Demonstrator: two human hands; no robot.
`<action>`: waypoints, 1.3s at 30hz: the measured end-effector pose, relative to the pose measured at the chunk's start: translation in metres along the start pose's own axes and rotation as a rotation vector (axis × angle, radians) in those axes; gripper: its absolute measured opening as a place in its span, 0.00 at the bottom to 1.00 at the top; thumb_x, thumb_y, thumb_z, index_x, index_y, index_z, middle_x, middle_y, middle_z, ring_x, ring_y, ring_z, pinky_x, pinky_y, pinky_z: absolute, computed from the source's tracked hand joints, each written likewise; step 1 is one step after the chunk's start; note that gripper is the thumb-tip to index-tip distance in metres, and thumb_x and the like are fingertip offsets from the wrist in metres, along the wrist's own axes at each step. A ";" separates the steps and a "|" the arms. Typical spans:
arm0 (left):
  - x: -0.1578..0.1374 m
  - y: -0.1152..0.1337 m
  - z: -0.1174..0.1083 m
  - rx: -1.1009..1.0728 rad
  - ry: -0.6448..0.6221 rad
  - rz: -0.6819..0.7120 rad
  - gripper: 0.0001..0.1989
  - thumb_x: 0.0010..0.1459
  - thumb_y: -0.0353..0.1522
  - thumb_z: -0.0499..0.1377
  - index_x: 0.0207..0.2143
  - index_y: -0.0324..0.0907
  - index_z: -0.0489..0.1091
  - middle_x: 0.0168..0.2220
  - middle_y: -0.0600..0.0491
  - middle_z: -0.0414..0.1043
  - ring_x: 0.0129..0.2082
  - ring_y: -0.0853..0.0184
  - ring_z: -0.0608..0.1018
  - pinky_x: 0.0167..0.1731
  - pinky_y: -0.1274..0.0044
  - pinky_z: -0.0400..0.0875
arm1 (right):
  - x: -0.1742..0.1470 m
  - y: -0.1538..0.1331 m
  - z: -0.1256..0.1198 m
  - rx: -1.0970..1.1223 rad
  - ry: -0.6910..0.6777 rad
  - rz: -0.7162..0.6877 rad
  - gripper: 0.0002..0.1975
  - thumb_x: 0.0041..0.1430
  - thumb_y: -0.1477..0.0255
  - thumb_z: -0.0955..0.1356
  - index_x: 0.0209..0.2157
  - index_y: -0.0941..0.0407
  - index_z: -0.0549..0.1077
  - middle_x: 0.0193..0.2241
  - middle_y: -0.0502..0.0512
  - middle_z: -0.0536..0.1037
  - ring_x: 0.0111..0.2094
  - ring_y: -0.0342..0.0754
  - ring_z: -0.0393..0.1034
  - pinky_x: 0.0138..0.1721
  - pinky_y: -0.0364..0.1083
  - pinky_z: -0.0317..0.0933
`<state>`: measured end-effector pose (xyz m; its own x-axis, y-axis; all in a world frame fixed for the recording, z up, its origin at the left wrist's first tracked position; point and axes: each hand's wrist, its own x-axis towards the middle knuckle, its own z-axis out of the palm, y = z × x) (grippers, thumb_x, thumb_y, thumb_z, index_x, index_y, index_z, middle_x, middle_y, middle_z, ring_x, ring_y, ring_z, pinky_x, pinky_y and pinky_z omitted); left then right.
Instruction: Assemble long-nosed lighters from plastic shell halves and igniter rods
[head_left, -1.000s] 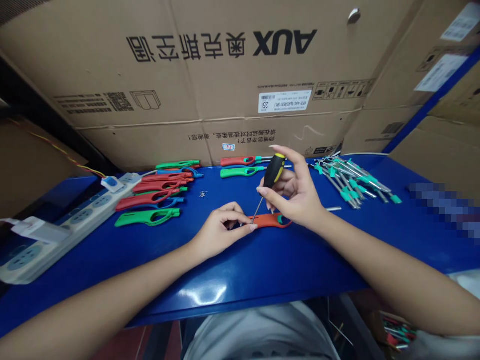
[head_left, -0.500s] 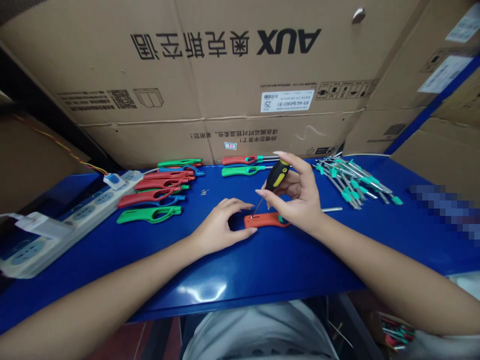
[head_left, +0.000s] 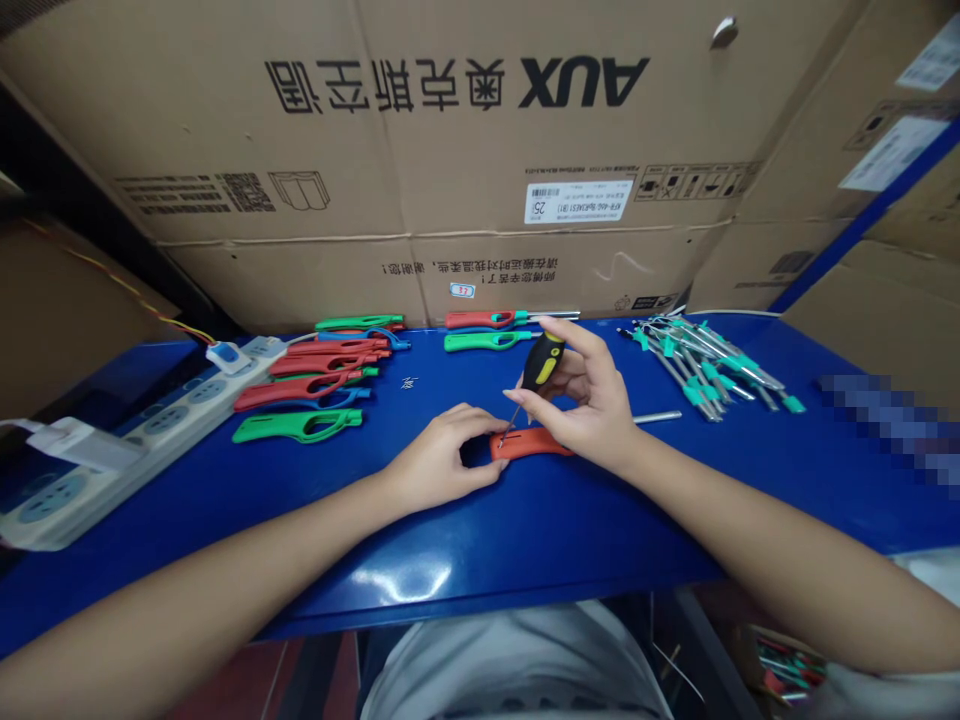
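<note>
On this shiny blue tabletop (head_left: 562,535), left hand (head_left: 439,455) pinching a long orange plastic lighter (head_left: 534,442), right hand (head_left: 598,408) gripping a kinda tilted black-and-yellow-handled screwdriver (head_left: 544,362).

blk/yel screwdriver (head_left: 541,364), orange lighter (head_left: 535,442), blue tbl (head_left: 570,530)

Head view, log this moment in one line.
right grip: holding screwdriver, tip at orange lighter | left grip: at lighter's end | nearby: metal rods, power strip
</note>
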<state>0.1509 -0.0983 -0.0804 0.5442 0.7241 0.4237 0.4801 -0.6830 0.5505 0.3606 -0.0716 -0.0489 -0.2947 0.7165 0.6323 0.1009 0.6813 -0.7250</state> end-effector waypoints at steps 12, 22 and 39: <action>0.001 0.003 -0.002 0.012 -0.037 0.022 0.15 0.58 0.31 0.65 0.48 0.39 0.74 0.45 0.47 0.79 0.45 0.59 0.79 0.50 0.66 0.72 | -0.002 0.001 -0.001 -0.048 -0.030 -0.052 0.35 0.58 0.65 0.74 0.63 0.44 0.58 0.48 0.56 0.76 0.35 0.50 0.78 0.35 0.52 0.77; 0.001 0.005 -0.004 0.004 -0.063 0.003 0.13 0.59 0.32 0.65 0.47 0.42 0.73 0.45 0.49 0.79 0.46 0.59 0.79 0.50 0.67 0.72 | -0.001 0.007 0.001 -0.115 -0.022 -0.242 0.35 0.60 0.67 0.73 0.65 0.46 0.57 0.55 0.58 0.74 0.33 0.45 0.78 0.32 0.47 0.79; 0.000 0.006 -0.005 0.007 -0.044 -0.003 0.09 0.57 0.30 0.66 0.39 0.42 0.69 0.39 0.54 0.77 0.40 0.65 0.78 0.45 0.74 0.71 | -0.003 0.006 0.000 -0.144 -0.028 -0.387 0.38 0.60 0.73 0.74 0.66 0.44 0.56 0.57 0.57 0.73 0.36 0.46 0.79 0.32 0.45 0.79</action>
<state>0.1505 -0.1015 -0.0735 0.5726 0.7212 0.3898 0.4865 -0.6816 0.5465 0.3624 -0.0694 -0.0548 -0.3626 0.3999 0.8418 0.1086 0.9152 -0.3880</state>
